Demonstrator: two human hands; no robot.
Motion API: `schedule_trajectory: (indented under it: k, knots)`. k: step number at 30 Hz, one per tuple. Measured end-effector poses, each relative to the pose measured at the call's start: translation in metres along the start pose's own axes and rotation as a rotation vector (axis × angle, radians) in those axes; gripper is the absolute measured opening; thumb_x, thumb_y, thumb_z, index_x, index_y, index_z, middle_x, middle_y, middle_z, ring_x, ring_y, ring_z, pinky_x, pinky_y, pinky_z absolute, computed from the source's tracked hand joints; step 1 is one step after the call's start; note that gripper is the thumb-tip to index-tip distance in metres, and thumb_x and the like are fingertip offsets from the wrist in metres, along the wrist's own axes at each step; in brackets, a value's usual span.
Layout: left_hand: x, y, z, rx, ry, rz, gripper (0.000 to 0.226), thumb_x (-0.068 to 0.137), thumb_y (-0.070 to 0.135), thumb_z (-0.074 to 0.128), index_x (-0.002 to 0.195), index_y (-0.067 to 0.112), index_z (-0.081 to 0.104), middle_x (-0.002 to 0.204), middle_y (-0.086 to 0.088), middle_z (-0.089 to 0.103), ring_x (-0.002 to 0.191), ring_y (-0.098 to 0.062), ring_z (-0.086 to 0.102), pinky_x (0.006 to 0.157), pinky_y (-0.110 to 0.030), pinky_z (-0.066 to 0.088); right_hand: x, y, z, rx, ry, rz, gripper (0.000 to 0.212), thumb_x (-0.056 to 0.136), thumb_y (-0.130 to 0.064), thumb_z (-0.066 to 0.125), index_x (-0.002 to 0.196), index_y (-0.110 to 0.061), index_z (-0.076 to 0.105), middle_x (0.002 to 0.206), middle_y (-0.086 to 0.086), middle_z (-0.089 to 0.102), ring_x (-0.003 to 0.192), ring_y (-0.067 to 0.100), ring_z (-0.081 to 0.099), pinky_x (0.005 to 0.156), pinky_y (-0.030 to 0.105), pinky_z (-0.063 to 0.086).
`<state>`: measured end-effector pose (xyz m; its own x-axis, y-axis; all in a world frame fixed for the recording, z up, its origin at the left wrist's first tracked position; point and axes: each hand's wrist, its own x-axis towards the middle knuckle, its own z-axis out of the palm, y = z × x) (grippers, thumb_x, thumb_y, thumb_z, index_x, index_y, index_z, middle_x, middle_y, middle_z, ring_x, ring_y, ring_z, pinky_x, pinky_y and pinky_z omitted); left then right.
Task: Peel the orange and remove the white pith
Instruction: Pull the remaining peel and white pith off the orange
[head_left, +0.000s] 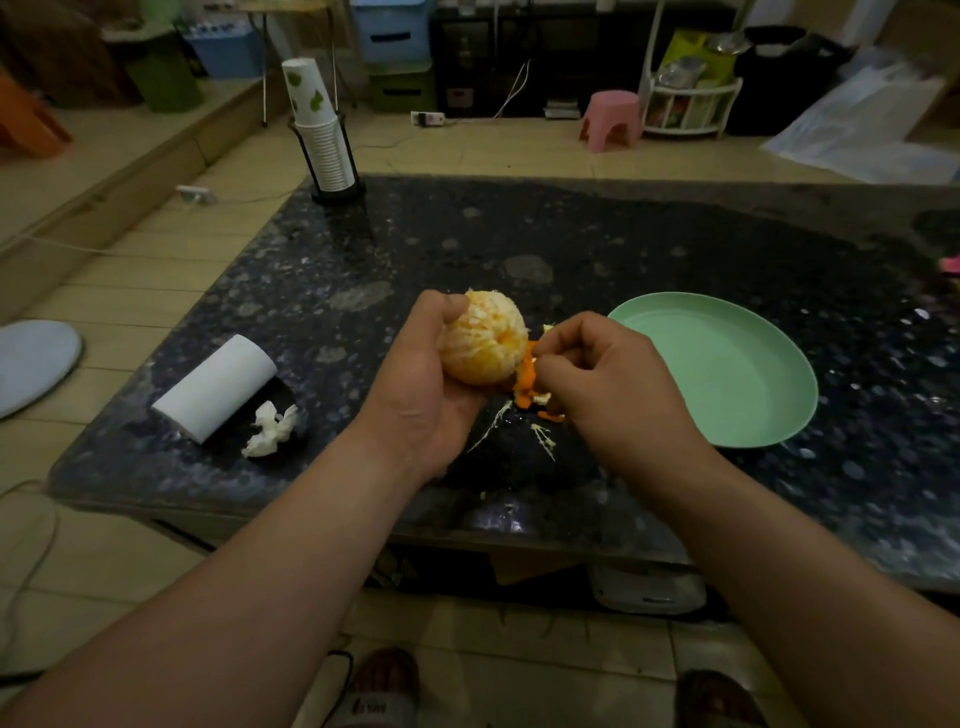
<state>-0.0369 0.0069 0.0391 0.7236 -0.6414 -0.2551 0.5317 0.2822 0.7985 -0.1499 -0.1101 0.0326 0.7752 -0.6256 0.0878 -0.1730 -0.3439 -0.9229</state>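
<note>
Left hand (431, 379): fingers (441, 312) curled round the orange (485, 343), gripping it above the worktop (519, 234) near its front edge. The fruit is almost fully peeled, pale segments showing under patches and threads of white pith. Right hand (597, 379): fingers (561, 338) pinched on a peel strip (527, 371) at the fruit's lower right side. Pith strands (543, 434) lie on the worktop below. A green plate (727, 364) sits just right; a tissue roll (218, 387) lies to the left.

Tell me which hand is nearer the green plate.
Right. The right hand, pinching peel, sits just left of the plate; the left hand, holding the orange, is farther left.
</note>
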Motion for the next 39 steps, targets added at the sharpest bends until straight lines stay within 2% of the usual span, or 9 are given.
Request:
schedule_trajectory:
  k: [11,14,18,20,22,25,29,35,39]
  knots:
    - [0.0019,0.0031,-0.0061,-0.151,-0.057,-0.167,0.045,0.100,0.039,0.051,0.128,0.005,0.059,0.119,-0.020,0.066,0.091,-0.028,0.070,0.072,-0.035,0.059,-0.0039,-0.0066,0.0021,0.023,0.002,-0.103,0.007,0.097,-0.028,0.076,0.095,-0.029,0.069,0.081,-0.001,0.076,0.077,0.014,0.075,0.070,0.037,0.063]
    - [0.0025,0.0025,-0.0067,-0.128,-0.045,-0.158,0.047,0.099,0.041,0.052,0.129,0.005,0.060,0.119,-0.020,0.066,0.098,-0.029,0.067,0.081,-0.037,0.053,-0.0035,-0.0056,0.0027,0.021,0.017,-0.105,0.006,0.098,-0.030,0.075,0.095,-0.029,0.070,0.081,-0.001,0.076,0.078,0.015,0.076,0.073,0.044,0.064]
    - [0.0031,0.0009,-0.0064,-0.120,-0.026,-0.133,0.062,0.094,0.038,0.058,0.144,0.001,0.056,0.142,-0.030,0.062,0.122,-0.038,0.059,0.101,-0.043,0.049,-0.0043,-0.0058,0.0032,0.022,0.014,-0.101,0.007,0.099,-0.032,0.074,0.095,-0.029,0.069,0.081,-0.004,0.076,0.077,0.013,0.075,0.073,0.044,0.065]
    - [0.0033,0.0001,-0.0054,-0.096,-0.026,-0.113,0.050,0.097,0.036,0.056,0.134,0.003,0.061,0.131,-0.027,0.066,0.115,-0.035,0.063,0.095,-0.041,0.054,-0.0047,-0.0054,0.0044,0.031,0.013,-0.081,0.010,0.099,-0.034,0.073,0.092,-0.028,0.068,0.080,-0.002,0.076,0.077,0.015,0.076,0.073,0.048,0.064]
    - [0.0040,-0.0002,-0.0056,-0.101,-0.043,-0.104,0.036,0.100,0.034,0.052,0.121,0.006,0.062,0.112,-0.017,0.068,0.097,-0.028,0.069,0.078,-0.036,0.061,-0.0037,-0.0039,0.0051,0.040,0.011,-0.057,0.011,0.099,-0.032,0.072,0.091,-0.027,0.068,0.080,0.001,0.076,0.077,0.021,0.076,0.073,0.053,0.064]
    - [0.0039,0.0005,-0.0059,-0.091,-0.053,-0.082,0.031,0.102,0.032,0.050,0.116,0.008,0.064,0.099,-0.012,0.071,0.083,-0.024,0.071,0.067,-0.034,0.060,-0.0022,-0.0033,0.0025,0.071,-0.010,-0.015,0.009,0.101,-0.022,0.068,0.093,-0.023,0.070,0.081,0.004,0.077,0.077,0.022,0.077,0.073,0.053,0.065]
    - [0.0027,0.0013,-0.0037,-0.053,-0.041,-0.048,0.029,0.102,0.030,0.050,0.115,0.009,0.065,0.100,-0.012,0.070,0.084,-0.023,0.071,0.067,-0.034,0.060,-0.0031,-0.0042,-0.0010,0.083,-0.036,-0.004,0.010,0.102,-0.024,0.068,0.094,-0.020,0.072,0.082,0.002,0.078,0.076,0.019,0.077,0.069,0.040,0.064]
    - [0.0019,0.0015,-0.0025,0.042,-0.004,0.025,0.026,0.104,0.028,0.051,0.115,0.010,0.065,0.101,-0.010,0.071,0.083,-0.020,0.072,0.065,-0.032,0.059,-0.0019,-0.0035,0.0027,0.059,-0.068,0.031,0.016,0.102,-0.033,0.069,0.093,-0.020,0.072,0.081,-0.001,0.079,0.073,0.018,0.076,0.064,0.035,0.061]
    - [-0.0022,0.0018,0.0007,0.100,-0.015,0.060,0.024,0.105,0.026,0.049,0.107,0.011,0.069,0.094,-0.006,0.074,0.088,-0.021,0.071,0.074,-0.034,0.059,-0.0021,-0.0050,0.0021,0.066,-0.080,0.049,0.015,0.104,-0.029,0.067,0.093,-0.020,0.072,0.082,-0.001,0.079,0.074,0.017,0.076,0.063,0.030,0.059]
